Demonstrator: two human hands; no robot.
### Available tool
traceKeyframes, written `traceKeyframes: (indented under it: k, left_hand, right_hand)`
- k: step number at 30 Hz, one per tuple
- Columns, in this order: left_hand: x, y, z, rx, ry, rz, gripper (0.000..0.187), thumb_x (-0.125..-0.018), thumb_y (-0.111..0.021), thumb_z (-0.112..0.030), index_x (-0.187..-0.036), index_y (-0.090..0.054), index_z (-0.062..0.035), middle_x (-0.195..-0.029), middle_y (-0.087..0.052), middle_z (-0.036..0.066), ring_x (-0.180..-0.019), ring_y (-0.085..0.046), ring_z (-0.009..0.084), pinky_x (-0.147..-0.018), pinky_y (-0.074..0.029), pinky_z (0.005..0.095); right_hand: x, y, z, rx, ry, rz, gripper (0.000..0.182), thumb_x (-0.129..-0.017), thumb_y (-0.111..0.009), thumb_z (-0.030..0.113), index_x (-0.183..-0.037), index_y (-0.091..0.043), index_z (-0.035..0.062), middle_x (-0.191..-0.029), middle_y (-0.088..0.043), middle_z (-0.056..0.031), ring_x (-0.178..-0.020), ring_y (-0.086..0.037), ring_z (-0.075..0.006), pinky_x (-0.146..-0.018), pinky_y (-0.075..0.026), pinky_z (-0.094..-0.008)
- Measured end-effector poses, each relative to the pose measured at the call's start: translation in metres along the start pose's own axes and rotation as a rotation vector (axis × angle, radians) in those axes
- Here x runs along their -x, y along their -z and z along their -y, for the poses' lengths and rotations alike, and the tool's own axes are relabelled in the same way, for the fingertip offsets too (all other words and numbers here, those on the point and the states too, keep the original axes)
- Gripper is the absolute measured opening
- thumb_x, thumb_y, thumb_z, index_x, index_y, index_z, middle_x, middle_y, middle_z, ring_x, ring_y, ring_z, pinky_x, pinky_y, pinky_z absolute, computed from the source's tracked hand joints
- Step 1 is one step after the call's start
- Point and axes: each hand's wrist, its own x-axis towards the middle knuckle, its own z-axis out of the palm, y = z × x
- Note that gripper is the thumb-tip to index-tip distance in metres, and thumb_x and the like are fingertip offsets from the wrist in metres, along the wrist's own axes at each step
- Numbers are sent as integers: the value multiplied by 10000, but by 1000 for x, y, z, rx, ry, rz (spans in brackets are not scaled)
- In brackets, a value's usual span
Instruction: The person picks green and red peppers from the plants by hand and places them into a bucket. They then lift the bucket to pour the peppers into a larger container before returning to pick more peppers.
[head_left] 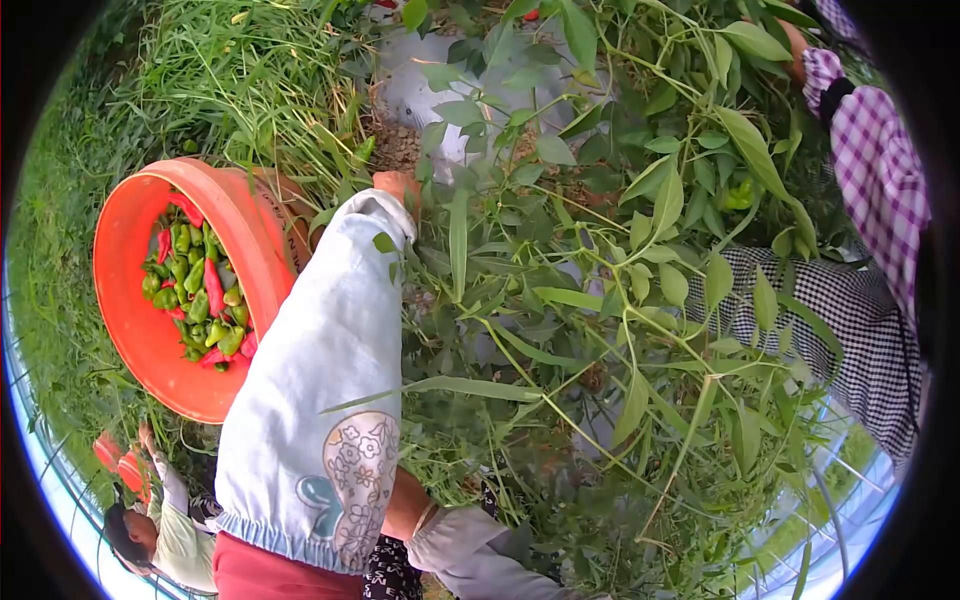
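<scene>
Many leafy plants (640, 290) fill the middle of your view, and they carry the widest risk: long stems cross near your reach, so a sideways pull of the arm could bend or snap one. Your pale blue sleeve (310, 350) runs across much of the scene and overlaps the rim of the orange bucket (130, 350). You can't judge contact from here, but a swing of the elbow could knock the bucket. Its mouth looks tilted, and the weeds (250, 90) around it may give uneven footing, so a bump could spill what's inside.

Across the plants, a co-worker's checked sleeve (880, 160) reaches into the same growth; if both of you tug on tangled stems, they could tear. The grey plastic sheet (430, 75) on the ground could rip if it gets snagged.

Your left hand (398, 187) is at the leaves just past the cuff, with its fingers hidden, so you cannot tell whether the grip is spread or pinching something. What looks like your right hand (403, 500) is mostly behind the blue sleeve; its grip cannot be told either.

The red and green peppers (200, 290) lie loosely inside the bucket, and a green pepper (365, 150) sits near your left hand, where a blind grab could bruise it.
</scene>
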Motion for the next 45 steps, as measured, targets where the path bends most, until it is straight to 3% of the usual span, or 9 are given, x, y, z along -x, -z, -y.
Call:
traceKeyframes:
  k: [2, 10, 18, 23, 27, 34, 35, 38, 45]
  left_hand:
    - [-7, -4, 1, 123, 161, 39, 222, -823, -556, -264, -972, -682, -158, -965, -670, 10, -954, -624, 192, -731, -473, 362]
    - [17, -3, -2, 215, 90, -151, 224, -803, -539, -169, -975, -662, -97, -938, -651, 95, -920, -628, 279, -717, -501, 410]
    - [36, -39, 18, 574, 194, -752, 158, -761, -542, -92, -896, -623, -75, -934, -598, 174, -842, -603, 363, -740, -488, 432]
    - [19, -34, 46, 830, 148, -406, 465, -736, -544, -80, -1200, -545, -115, -1114, -591, 185, -1006, -577, 333, -847, -468, 383]
    - [24, -37, 48, 760, -64, -327, 490, -731, -553, -94, -1215, -506, -35, -1057, -612, 202, -993, -585, 335, -865, -461, 372]
    - [45, -34, 38, 901, 213, -465, 413, -722, -575, -30, -1132, -515, -31, -1031, -614, 196, -994, -572, 361, -847, -458, 387]
    - [-5, -97, 53, 1377, 129, -610, 395, -728, -566, -1, -1117, -505, -39, -1013, -616, 191, -979, -576, 362, -837, -453, 385]
    - [31, -73, 35, 1159, 108, -869, 428, -727, -558, 25, -1143, -488, -48, -1012, -613, 192, -974, -581, 358, -838, -451, 376]
    - [55, -77, 33, 1135, 173, -755, 467, -706, -449, 122, -1136, -506, -47, -1118, -573, 181, -1074, -544, 330, -899, -432, 360]
  right_hand:
    - [0, -4, -2, -66, -48, 20, 201, -796, -545, 109, -972, -511, 17, -827, -582, -127, -765, -597, -292, -695, -501, -385]
    - [1, -10, -4, -70, -94, 64, 184, -807, -543, 142, -932, -521, 9, -813, -586, -143, -754, -602, -300, -688, -500, -392]
    - [-3, -1, 6, -49, -140, 101, 198, -826, -527, 169, -911, -514, -9, -809, -592, -162, -739, -601, -312, -681, -491, -411]
    - [-5, 6, 10, -95, -210, 109, 206, -822, -523, 156, -931, -499, -17, -784, -579, -169, -737, -592, -326, -682, -487, -415]
    - [1, -5, 4, -78, -184, 72, 198, -820, -518, 149, -934, -498, -12, -777, -574, -165, -731, -589, -332, -683, -485, -417]
    - [-3, -8, -1, -114, -108, 53, 155, -794, -523, 105, -906, -529, -2, -787, -587, -179, -732, -596, -336, -672, -489, -414]
    - [-4, -8, -1, -124, -108, 59, 150, -788, -525, 95, -901, -534, -3, -791, -592, -183, -735, -598, -338, -669, -490, -413]
    - [2, -19, -8, -107, -50, 24, 157, -790, -522, 87, -919, -537, -1, -799, -597, -186, -739, -603, -342, -670, -492, -410]
    - [1, -11, -4, -187, -55, 24, 194, -770, -547, 95, -946, -579, 20, -892, -611, -176, -781, -602, -338, -693, -495, -407]
